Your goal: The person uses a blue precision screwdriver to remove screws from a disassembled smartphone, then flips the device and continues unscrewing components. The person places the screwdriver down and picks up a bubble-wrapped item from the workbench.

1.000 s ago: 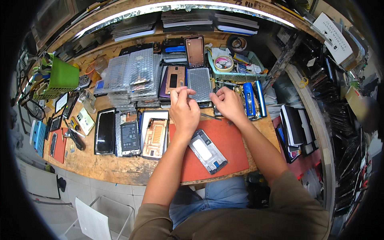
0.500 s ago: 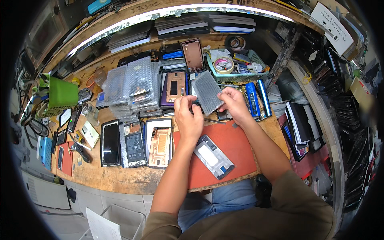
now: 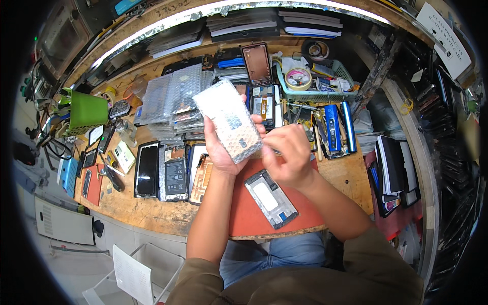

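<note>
A flat packet in clear bubble wrap (image 3: 227, 119) lies tilted across my left hand (image 3: 219, 153). My left thumb runs along its left edge, and the other fingers come round its right edge from behind. Through the wrap show pale and copper-coloured areas with dark patches, like a phone part. My right hand (image 3: 294, 157) is closed at the packet's lower right corner, thumb and forefinger bent together; what they pinch is hidden. Below, on a red mat (image 3: 244, 216), rests a grey phone frame (image 3: 271, 199) with a white oblong in its middle.
Left of the mat lie a dark phone screen (image 3: 147, 170) and an opened phone with its battery showing (image 3: 176, 173). Behind them stands a stack of bubble-wrapped packets (image 3: 170, 104). A teal basket (image 3: 310, 95) and blue screwdriver-like tools (image 3: 333, 129) are at the right back.
The packet has been turned to show a brighter face and moved left, into my left palm. My right hand has left its upper edge and come down to its lower corner.
</note>
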`<state>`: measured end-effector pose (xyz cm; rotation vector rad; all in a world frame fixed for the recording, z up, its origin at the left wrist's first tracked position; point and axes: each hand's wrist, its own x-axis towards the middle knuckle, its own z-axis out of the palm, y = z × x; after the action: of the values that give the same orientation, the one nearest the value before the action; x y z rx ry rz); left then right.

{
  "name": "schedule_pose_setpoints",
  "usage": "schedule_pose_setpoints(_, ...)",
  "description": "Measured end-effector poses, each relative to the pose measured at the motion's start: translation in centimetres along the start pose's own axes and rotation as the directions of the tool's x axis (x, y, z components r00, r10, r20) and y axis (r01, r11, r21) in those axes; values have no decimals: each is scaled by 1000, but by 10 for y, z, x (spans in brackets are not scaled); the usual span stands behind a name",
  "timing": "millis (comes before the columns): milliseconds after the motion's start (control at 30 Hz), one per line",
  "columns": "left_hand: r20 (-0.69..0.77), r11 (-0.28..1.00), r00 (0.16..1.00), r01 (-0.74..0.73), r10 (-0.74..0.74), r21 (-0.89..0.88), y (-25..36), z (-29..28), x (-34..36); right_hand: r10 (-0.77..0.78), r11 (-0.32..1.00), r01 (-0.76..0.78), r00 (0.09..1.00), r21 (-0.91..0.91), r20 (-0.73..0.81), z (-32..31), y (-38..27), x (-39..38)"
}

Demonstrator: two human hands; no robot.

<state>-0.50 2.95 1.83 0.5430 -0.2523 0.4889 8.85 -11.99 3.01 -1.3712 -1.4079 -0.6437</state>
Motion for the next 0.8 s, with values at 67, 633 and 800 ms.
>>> schedule_pose_setpoints(67,-24,999,1000,-14,15,30,4,0,-1,203,972,-190,974,136,-97,0,6,-5)
schedule_pose_setpoints(633,11,913,987,-152,159,379,-8,11,-5,473,-55,-870,410,490,780,19,9,-40)
schedule_pose_setpoints(800,-21,881,988,-126,152,455,-19,9,-6,499,-190,-751,481,632,721,21,10,-46)
